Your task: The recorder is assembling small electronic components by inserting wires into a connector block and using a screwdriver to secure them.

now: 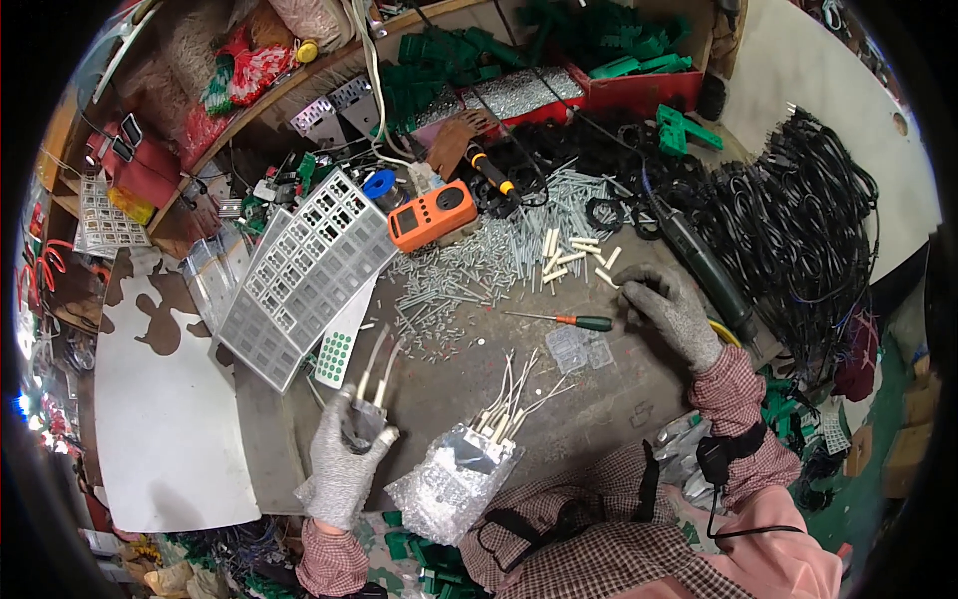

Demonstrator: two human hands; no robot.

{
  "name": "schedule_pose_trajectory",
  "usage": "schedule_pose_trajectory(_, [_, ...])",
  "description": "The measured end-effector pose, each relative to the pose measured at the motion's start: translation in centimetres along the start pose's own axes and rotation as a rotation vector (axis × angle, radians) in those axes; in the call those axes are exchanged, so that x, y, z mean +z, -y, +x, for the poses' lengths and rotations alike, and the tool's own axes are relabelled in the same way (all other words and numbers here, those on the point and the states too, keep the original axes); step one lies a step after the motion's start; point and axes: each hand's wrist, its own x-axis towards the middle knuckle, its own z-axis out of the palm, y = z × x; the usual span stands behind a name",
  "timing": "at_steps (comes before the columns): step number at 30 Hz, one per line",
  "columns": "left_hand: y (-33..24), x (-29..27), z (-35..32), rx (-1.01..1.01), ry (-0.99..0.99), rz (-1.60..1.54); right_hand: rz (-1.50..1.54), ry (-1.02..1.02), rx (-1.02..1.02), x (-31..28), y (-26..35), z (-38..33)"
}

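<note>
My left hand [347, 454], in a grey knitted glove, grips a small dark part [365, 419] from which two wires in white tubes stand up. At the right, my gloved right hand [674, 311] has its fingers curled, with the fingertips at the end of a short white tube [605, 277]. A loose group of similar white tubes [555, 262] lies just left of it. Near the table's front edge, a bubble-wrap bag [449, 489] holds more parts with white tubes and wires [503, 414] sticking out. Between my hands lies a green-handled screwdriver [584, 322].
Many screws [459, 290] spread across the middle, below an orange meter [432, 216]. Grey sheets of small frames [309, 275] lie at the left. A dark green tool [709, 270] and bundled black cables [798, 220] flank the right side. Clear plastic pieces [579, 349] sit nearby.
</note>
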Motion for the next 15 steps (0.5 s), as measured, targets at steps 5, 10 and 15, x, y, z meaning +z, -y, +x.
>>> schedule_pose_trajectory(5, [1.8,-0.3,-0.2,0.353,0.015,0.682,-0.594,-0.15,-0.216,-2.6,0.3,0.4])
schedule_pose_trajectory(10, [-5.9,5.5,1.1,0.394,0.267,0.601,-1.134,-0.126,-0.374,1.0,0.0,3.4])
schedule_pose_trajectory(15, [-5.9,10.6,3.2,0.394,0.565,0.831,-1.41,-0.024,-0.087,4.2,0.1,4.8])
